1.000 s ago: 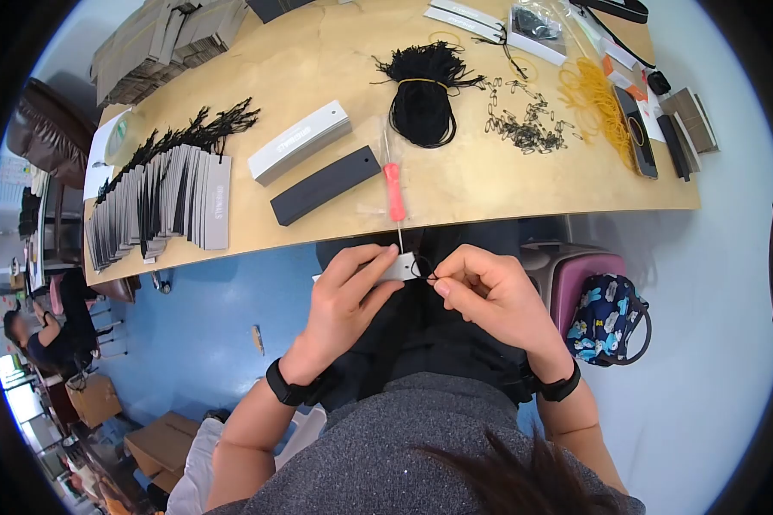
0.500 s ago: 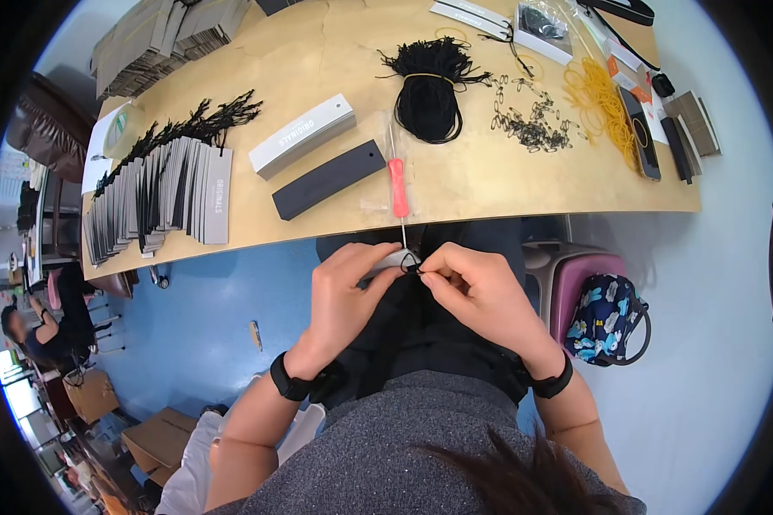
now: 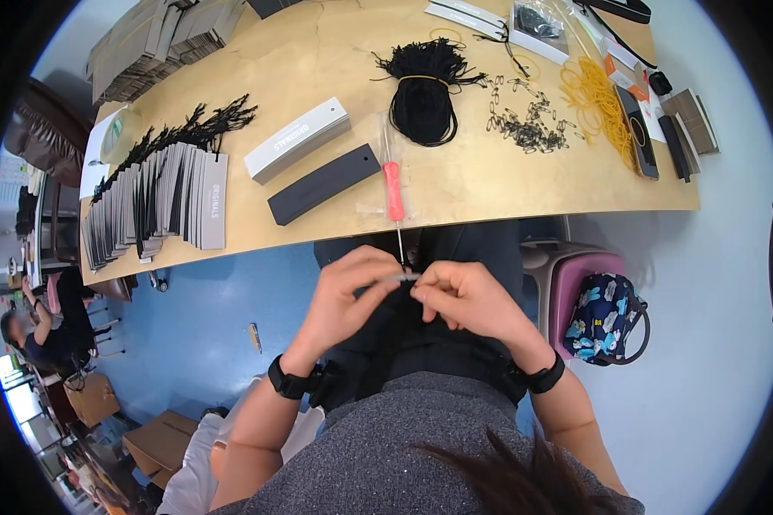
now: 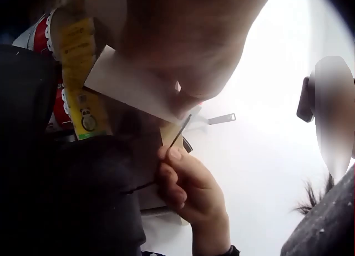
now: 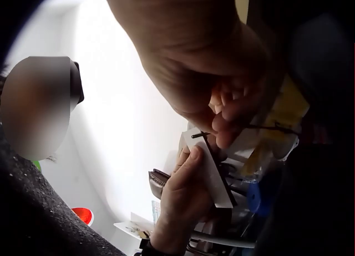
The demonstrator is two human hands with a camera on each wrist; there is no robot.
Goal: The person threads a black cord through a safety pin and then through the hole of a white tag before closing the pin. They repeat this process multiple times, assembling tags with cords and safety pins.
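Observation:
My left hand [image 3: 345,290] holds a narrow card tag [image 4: 130,90] between thumb and fingers, above the lap. Seen from the head, the tag is nearly edge-on; the right wrist view shows its pale face. A thin black cord [image 4: 178,135] is pinched by my right hand [image 3: 468,296], close beside the tag's end. In the right wrist view the cord comes through the tag near that end, and its other part trails past the fingers. Just beyond the hands, a red-handled tool [image 3: 393,193] lies on the table, its thin metal shaft sticking out over the front edge.
On the table [image 3: 464,184] lie a row of corded tags [image 3: 213,202], a white stack [image 3: 296,142] and a black stack [image 3: 325,184]. Farther right are a bundle of black cords [image 3: 425,112], small pins [image 3: 528,124], yellow rubber bands [image 3: 597,103] and a phone [image 3: 636,133].
The tag has turned from face-up to nearly edge-on. The cord loop that showed at its end is no longer visible from the head. My right hand has come in closer to the tag.

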